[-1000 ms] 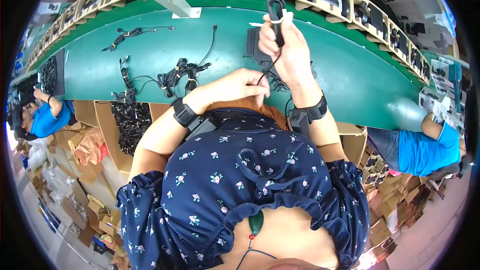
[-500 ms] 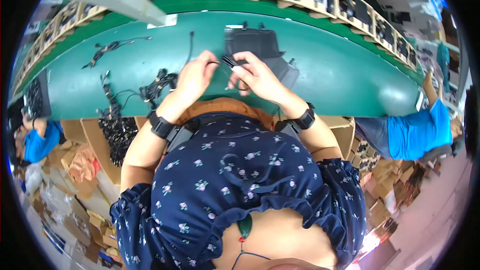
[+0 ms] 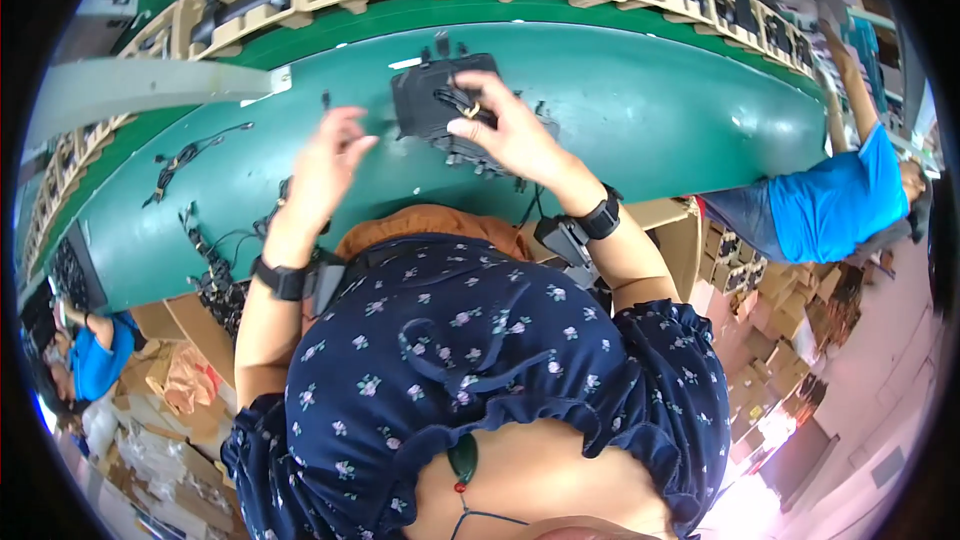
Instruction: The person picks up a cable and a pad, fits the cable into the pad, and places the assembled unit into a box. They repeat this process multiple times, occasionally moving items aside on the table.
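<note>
The right hand (image 3: 510, 130), near the middle of the upper frame, holds a black cable coil (image 3: 452, 100) between thumb and fingers, and a pale tie (image 3: 472, 112) shows around the coil, so the winding and binding of this piece look finished, to judge by its shape. It is not laid down, though: it sits in the fingers over a flat black case (image 3: 412, 105), and whether it touches the case I cannot tell. Below the case, a heap of small dark pieces (image 3: 480, 160) lies on the green table (image 3: 650, 110), too crowded to make out singly. The left hand (image 3: 325, 160), left of centre and blurred, has its fingers bent and a narrow gap between thumb and forefinger; nothing shows in that gap, but I cannot tell whether something thin is held. Just above it a cable plug (image 3: 326, 98) pokes up, apparently an ungathered end, its lead hidden by the hand. Towards the left of the frame, a bunched cable (image 3: 180, 160) with loose ends lies well apart from the hands, and lower down a tangle of cables (image 3: 205, 250) reaches the table's near edge; these seem gathered at least in part, with trailing ends. Under that edge, at lower left, a cardboard box (image 3: 203, 335) holds a dark pile of cables (image 3: 222, 308). How many of those are bound is too small to judge, so the overall share done stays uncertain.
</note>
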`<state>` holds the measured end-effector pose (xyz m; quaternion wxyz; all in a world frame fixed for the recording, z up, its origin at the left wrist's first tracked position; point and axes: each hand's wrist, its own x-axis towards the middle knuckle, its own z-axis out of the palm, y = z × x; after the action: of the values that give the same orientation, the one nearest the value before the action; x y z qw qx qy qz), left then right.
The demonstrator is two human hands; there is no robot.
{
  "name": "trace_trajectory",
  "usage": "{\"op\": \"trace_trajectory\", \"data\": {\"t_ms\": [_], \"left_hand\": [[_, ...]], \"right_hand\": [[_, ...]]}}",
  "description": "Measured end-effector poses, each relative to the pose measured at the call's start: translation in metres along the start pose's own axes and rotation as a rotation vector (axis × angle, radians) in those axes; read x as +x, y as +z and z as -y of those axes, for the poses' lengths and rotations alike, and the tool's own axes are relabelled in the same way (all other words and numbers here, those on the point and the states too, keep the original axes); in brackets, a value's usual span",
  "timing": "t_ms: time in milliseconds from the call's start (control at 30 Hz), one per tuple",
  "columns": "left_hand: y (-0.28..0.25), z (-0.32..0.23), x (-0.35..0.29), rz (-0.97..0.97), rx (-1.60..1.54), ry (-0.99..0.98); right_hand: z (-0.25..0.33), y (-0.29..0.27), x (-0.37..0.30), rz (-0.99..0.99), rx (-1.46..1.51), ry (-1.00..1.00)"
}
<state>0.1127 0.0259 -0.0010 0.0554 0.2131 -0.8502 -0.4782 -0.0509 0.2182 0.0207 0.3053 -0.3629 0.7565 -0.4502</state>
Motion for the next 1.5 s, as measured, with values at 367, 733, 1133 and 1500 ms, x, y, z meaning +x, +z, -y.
{"op": "trace_trajectory", "data": {"t_ms": [367,733,1133,1500], "left_hand": [[-0.048,0.176,-0.084,-0.113,0.496,-0.318],[-0.030,0.150,-0.098,-0.057,0.567,-0.340],[-0.041,0.138,-0.107,0.008,0.582,-0.435],[-0.042,0.132,-0.100,0.022,0.584,-0.431]], "right_hand": [[-0.073,-0.246,0.063,-0.863,-0.228,-0.013],[-0.084,-0.297,0.142,-0.624,-0.843,0.286],[-0.141,-0.275,0.157,-0.987,-1.119,-0.065],[-0.118,-0.306,0.163,-0.666,-1.053,0.377]]}}
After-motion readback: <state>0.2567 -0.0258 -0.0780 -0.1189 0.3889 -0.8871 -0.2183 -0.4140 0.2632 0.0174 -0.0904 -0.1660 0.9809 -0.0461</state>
